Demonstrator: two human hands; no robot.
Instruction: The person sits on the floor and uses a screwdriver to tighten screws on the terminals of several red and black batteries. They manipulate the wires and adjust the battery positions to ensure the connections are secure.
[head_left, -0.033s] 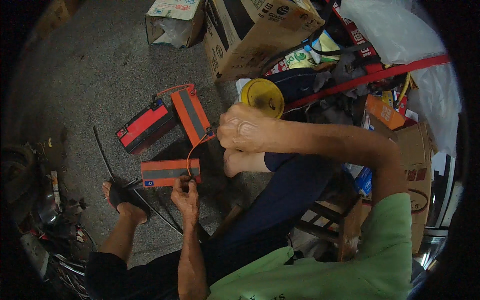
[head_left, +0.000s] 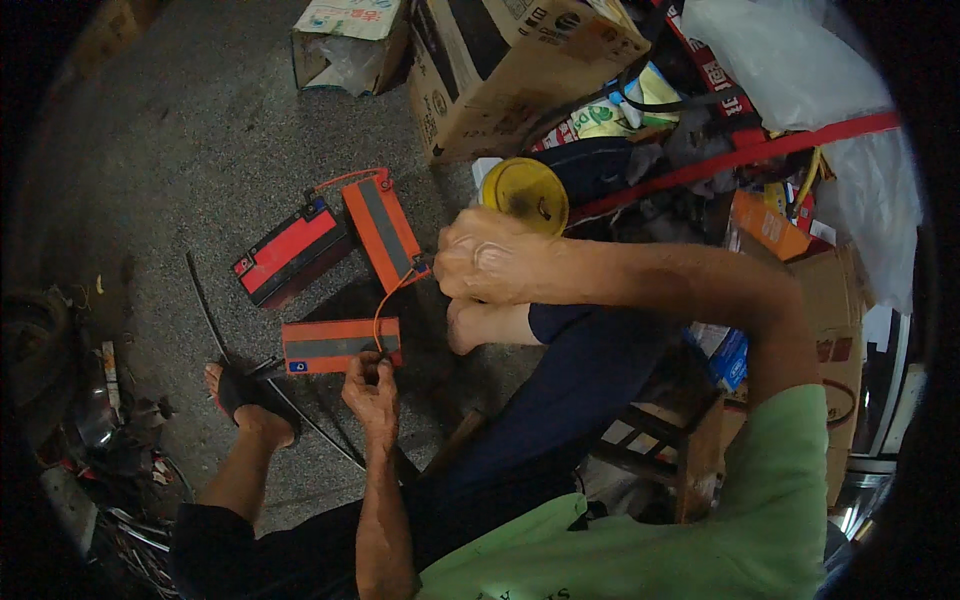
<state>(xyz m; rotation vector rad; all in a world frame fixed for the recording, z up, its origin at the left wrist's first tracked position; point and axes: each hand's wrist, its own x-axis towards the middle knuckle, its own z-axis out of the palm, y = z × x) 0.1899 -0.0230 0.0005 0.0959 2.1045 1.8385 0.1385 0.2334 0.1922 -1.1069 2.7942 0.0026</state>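
My left hand pinches the lower end of an orange wire at the right end of the nearest battery, an orange block with a grey stripe. From there the wire arcs up to the near terminal of a second orange and grey battery. Right beside that terminal, my right hand is closed in a fist, back of the hand upward; whatever its fingers hold is hidden. A third battery, black with a red top, lies to the left. A short orange wire links its far end to the second battery.
Behind my right hand stands a round yellow container. Cardboard boxes are at the back, and a heap of packaging and plastic bags fills the right. A thin black cable crosses the floor near my left foot. Scrap parts lie far left.
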